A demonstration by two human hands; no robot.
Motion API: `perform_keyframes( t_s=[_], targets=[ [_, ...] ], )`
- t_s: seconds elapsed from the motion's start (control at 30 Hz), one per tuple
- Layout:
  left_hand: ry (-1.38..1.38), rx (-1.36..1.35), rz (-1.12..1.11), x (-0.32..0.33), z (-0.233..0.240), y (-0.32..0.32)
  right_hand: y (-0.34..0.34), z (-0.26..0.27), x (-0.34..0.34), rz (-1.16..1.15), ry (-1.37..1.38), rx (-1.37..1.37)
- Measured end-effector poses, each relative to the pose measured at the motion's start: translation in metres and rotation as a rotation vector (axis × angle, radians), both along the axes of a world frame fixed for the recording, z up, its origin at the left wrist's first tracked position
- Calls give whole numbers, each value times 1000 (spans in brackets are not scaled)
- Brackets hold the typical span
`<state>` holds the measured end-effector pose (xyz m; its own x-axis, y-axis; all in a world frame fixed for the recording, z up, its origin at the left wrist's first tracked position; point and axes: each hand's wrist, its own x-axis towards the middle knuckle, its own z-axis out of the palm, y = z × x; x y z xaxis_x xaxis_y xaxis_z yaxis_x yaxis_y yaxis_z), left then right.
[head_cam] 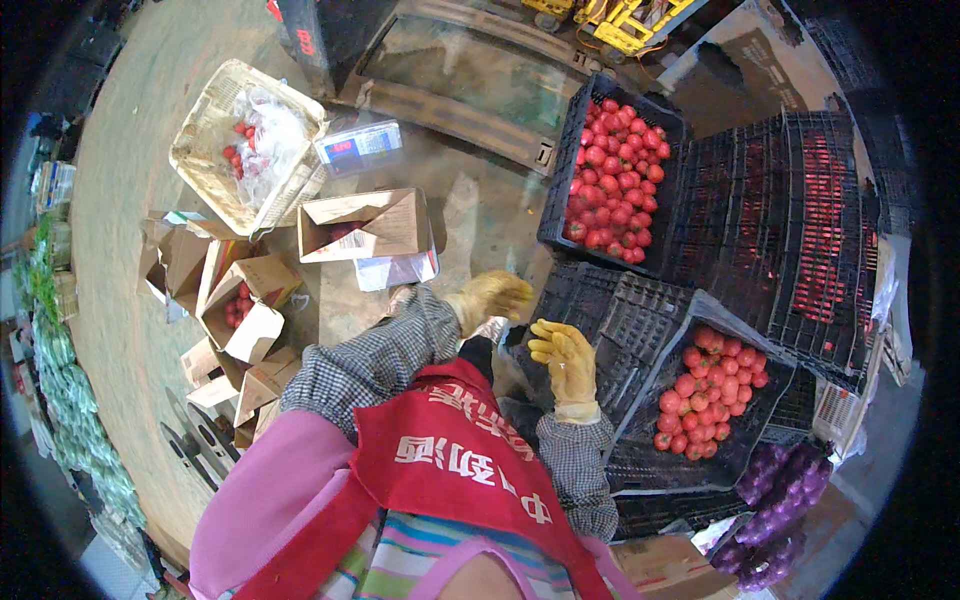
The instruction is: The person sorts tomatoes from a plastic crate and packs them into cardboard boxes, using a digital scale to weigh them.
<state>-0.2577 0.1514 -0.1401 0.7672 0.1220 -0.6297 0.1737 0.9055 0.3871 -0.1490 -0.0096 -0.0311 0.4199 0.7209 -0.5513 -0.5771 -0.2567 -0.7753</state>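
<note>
My left hand (493, 298), in a yellow work glove, reaches across in front of me with its fingers loosely bent. Nothing shows in it, though its palm side is partly hidden. Closer to my body, my right hand (566, 364) wears a matching glove, its fingers slightly curled and holding nothing. Beside the right hand stands a black plastic crate (577, 315). To its right, tomatoes (709, 390) lie in a dark lined crate (637, 442). Farther ahead, another black crate (551, 217) is heaped with red tomatoes (615, 180).
Stacked black crates (739, 217) rise at the right, with purple net sacks (784, 480) below. A dirty white plastic basket (214, 97) holds plastic bags and several red fruits. Open cardboard boxes (386, 225) sit at the left. A low platform (450, 112) lies ahead.
</note>
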Motion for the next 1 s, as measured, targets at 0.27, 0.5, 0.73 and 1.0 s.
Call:
perform_keyframes(
  t_s=[0.27,0.5,0.73,1.0],
  targets=[
    [74,61,-242,-22,19,-16,5,-27,-1,60,77,-31],
    [433,650,234,-167,-161,104,51,-41,-77,137,52,-175],
    [1094,1247,-293,-242,-158,193,143,-91,-148,434,158,-371],
    [923,1121,-622,-275,-121,155,351,-225,-198,929,-572,124]
  ],
)
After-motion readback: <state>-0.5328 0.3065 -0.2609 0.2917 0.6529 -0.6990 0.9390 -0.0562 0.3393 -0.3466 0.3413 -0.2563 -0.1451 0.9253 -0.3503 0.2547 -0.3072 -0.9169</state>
